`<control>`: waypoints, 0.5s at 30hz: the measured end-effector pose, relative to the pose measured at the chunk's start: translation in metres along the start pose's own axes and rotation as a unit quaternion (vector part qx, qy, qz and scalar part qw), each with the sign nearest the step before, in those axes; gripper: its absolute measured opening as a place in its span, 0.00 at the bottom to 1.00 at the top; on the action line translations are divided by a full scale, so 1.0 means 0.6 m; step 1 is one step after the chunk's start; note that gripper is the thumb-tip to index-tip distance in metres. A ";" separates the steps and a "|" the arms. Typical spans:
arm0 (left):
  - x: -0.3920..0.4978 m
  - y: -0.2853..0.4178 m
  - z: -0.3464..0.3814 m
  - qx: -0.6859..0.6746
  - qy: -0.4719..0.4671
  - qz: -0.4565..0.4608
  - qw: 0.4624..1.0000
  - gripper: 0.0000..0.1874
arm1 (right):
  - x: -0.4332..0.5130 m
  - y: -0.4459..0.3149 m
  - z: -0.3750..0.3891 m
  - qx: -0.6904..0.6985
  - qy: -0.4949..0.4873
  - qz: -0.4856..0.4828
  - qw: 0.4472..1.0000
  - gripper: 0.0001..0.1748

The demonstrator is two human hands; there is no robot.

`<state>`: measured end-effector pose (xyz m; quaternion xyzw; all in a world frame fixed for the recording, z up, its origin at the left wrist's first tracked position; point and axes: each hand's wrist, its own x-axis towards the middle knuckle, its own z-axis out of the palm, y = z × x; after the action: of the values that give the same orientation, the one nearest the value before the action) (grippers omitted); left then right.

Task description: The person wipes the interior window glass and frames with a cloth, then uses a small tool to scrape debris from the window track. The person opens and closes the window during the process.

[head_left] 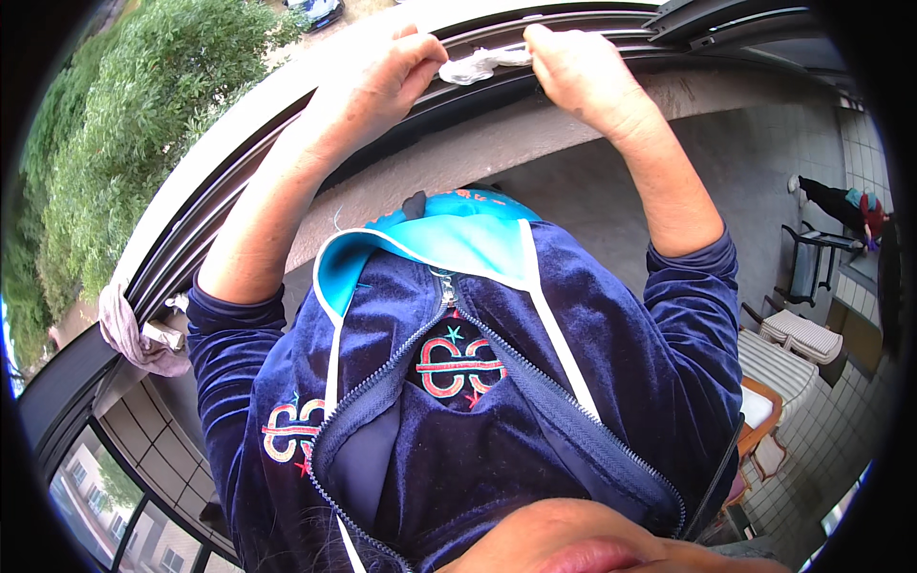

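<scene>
A strip of crumpled white material (478, 66), perhaps tissue or thin plastic, stretches between my two hands above the metal tracks of a window frame (494, 36). My left hand (380, 82) pinches its left end with bent fingers. Its other end runs into the fingers of my right hand (584, 79), which are curled closed around it. Both hands are at the window frame, beyond a concrete ledge (444, 147). I wear a turquoise apron (458, 243) over a dark blue velvet jacket (473, 444).
A pale pink cloth (118, 326) drapes over the frame at the left, beside a small whitish packet (163, 334). Trees (150, 107) stand outside the opening. Far right, another person (852, 208) is near a dark-framed stand (809, 261), a striped cushioned seat (800, 335) and a wooden-edged table (759, 415).
</scene>
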<state>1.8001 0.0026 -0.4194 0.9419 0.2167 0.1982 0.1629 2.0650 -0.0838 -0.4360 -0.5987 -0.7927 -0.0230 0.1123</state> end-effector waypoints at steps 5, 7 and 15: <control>0.049 0.007 0.064 0.008 0.122 0.114 0.986 0.18 | -0.022 0.081 -0.048 0.041 -0.015 0.063 0.997 0.08; 0.066 0.009 0.095 0.066 0.089 0.114 0.987 0.17 | -0.022 0.100 -0.054 0.071 -0.052 0.034 0.995 0.10; 0.076 -0.015 0.068 -0.014 0.016 0.083 0.996 0.05 | -0.012 0.069 -0.049 0.115 -0.054 0.057 0.990 0.09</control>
<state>1.8527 0.0226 -0.4444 0.9510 0.1379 0.2286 0.1557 2.1108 -0.0839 -0.4132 -0.6261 -0.7599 0.1070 0.1382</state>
